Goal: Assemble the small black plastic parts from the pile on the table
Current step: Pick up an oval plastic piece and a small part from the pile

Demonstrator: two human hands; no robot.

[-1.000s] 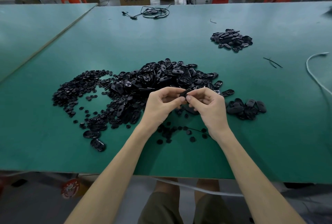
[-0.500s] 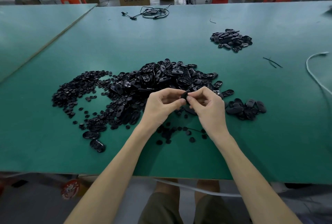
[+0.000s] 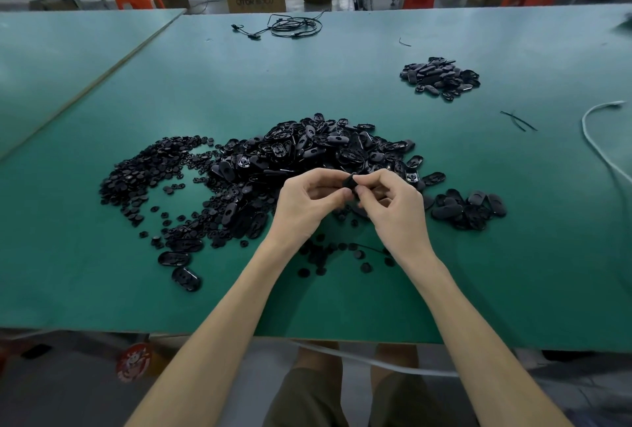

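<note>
A big pile of black oval shells [image 3: 318,149] lies at the middle of the green table [image 3: 342,77], with a spread of small round black pieces [image 3: 147,170] to its left. Just in front of the pile, my left hand [image 3: 307,204] and my right hand [image 3: 393,207] meet fingertip to fingertip. Both pinch one small black plastic part [image 3: 349,182] between them, held a little above the table. Fingers hide most of that part.
A small group of black ovals [image 3: 468,209] lies right of my hands, and another heap [image 3: 439,77] sits far right at the back. Loose round pieces [image 3: 338,255] lie under my wrists. A black cable [image 3: 290,26] is at the far edge, a white cord [image 3: 595,139] at the right.
Both hands stay together in front of the pile. The fingers have shifted slightly on the black part, which now sits more upright between them.
</note>
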